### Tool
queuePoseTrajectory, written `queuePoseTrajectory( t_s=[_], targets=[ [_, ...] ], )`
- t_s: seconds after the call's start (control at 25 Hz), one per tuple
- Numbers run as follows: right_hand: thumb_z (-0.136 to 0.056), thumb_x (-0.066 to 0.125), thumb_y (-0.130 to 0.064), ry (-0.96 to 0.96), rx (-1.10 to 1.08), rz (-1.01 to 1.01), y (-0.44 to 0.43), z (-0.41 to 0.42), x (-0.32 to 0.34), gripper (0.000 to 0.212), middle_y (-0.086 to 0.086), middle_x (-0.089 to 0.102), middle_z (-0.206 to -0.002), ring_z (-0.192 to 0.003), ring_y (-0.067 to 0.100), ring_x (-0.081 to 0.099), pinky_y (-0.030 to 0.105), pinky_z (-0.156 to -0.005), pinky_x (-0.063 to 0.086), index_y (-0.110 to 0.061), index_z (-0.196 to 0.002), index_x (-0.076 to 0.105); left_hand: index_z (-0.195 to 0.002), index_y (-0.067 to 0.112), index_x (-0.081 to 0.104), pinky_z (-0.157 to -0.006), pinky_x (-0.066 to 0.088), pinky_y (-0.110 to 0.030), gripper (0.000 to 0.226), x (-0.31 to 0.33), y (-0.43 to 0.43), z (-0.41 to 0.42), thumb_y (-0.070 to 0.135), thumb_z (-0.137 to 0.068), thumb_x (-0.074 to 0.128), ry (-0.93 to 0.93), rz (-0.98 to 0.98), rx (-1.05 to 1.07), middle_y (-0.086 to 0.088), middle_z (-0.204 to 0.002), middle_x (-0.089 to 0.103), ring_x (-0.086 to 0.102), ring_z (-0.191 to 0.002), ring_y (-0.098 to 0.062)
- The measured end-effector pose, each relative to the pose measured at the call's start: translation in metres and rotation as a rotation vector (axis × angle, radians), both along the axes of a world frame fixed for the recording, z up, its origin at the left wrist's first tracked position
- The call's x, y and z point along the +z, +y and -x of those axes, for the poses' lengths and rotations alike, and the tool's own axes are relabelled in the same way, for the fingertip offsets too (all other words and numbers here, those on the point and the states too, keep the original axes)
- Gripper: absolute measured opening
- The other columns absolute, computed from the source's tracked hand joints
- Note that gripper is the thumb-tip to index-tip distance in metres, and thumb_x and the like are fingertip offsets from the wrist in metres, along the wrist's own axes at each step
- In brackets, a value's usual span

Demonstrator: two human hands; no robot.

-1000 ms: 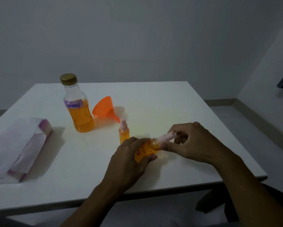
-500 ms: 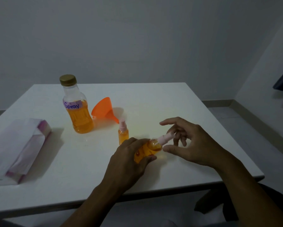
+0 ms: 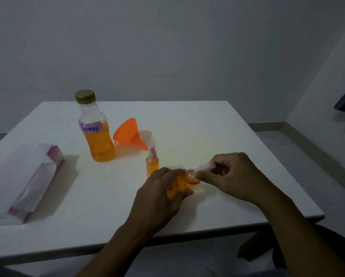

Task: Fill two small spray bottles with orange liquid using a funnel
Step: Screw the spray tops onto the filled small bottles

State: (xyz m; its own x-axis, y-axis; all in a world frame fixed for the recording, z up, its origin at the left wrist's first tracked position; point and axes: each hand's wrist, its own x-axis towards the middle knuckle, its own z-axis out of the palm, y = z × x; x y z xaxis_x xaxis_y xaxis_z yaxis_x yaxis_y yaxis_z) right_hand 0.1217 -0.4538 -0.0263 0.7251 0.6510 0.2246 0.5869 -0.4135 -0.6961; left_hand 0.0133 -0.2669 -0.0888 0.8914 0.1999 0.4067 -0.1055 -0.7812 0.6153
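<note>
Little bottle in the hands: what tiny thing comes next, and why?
Probably twist the pink top tight. The right hand pinches it at the neck of the tilted bottle, which the left hand grips; orange liquid is inside. The funnel lies aside and the other bottle stands capped, so closing seems all that is left.

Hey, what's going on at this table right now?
A person's left hand grips a small spray bottle of orange liquid, tilted, while the right hand pinches its pink sprayer top. A second small spray bottle stands capped nearby, orange liquid inside. The orange funnel lies on its side beside the capped big bottle labelled Spray.
</note>
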Motion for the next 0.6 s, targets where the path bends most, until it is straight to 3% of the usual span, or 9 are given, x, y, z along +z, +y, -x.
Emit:
queuePoseTrajectory(
  t_s=[0.12,0.24,0.36,0.52,0.6],
  targets=[
    [-0.068,0.077,-0.055,0.015,0.078,-0.022,-0.0044,0.0002,0.0018,0.06,-0.015,0.068,-0.095,-0.076,0.009,0.066,0.02,-0.063,0.056,-0.029,-0.121,0.067,-0.122,0.04,0.056,-0.083,0.049,-0.023,0.048,0.0006,0.0,0.0001,0.056,-0.078,0.066,-0.006,0.0,0.0,0.017,-0.114,0.062,0.054,-0.101,-0.003],
    [-0.074,0.074,-0.053,0.0,0.095,-0.084,-0.0026,-0.0005,-0.0008,0.045,-0.011,0.073,-0.092,-0.079,0.016,0.069,0.025,-0.066,0.059,-0.024,-0.108,0.073,-0.122,0.04,0.055,-0.081,0.049,-0.023,0.048,0.0022,0.001,0.0003,0.056,-0.079,0.065,-0.016,-0.008,-0.007,0.017,-0.113,0.061,0.053,-0.101,-0.003],
    [-0.065,0.071,-0.068,-0.016,-0.003,-0.037,0.0034,-0.0008,-0.0031,0.052,-0.008,0.072,-0.076,-0.069,0.008,0.066,0.021,-0.058,0.054,-0.023,-0.089,0.074,-0.122,0.04,0.055,-0.081,0.049,-0.024,0.047,0.0019,0.0021,0.0005,0.056,-0.079,0.065,-0.018,-0.008,-0.014,0.018,-0.113,0.061,0.052,-0.101,-0.002],
    [-0.07,0.082,-0.048,0.006,0.081,-0.073,-0.0012,-0.0026,-0.0029,0.053,-0.01,0.069,-0.097,-0.082,0.012,0.066,0.018,-0.064,0.055,-0.026,-0.116,0.069,-0.123,0.039,0.056,-0.082,0.05,-0.025,0.048,0.0029,0.0021,0.0004,0.057,-0.079,0.065,-0.016,-0.005,-0.012,0.018,-0.113,0.061,0.052,-0.1,-0.002],
    [-0.078,0.08,-0.036,-0.015,0.111,-0.092,-0.0008,-0.0024,-0.0038,0.037,-0.012,0.071,-0.099,-0.09,0.014,0.067,0.02,-0.07,0.057,-0.022,-0.112,0.073,-0.122,0.038,0.056,-0.081,0.05,-0.023,0.048,0.0033,0.0021,0.0003,0.056,-0.079,0.066,-0.024,-0.012,-0.016,0.017,-0.113,0.061,0.052,-0.099,-0.001]
  ],
)
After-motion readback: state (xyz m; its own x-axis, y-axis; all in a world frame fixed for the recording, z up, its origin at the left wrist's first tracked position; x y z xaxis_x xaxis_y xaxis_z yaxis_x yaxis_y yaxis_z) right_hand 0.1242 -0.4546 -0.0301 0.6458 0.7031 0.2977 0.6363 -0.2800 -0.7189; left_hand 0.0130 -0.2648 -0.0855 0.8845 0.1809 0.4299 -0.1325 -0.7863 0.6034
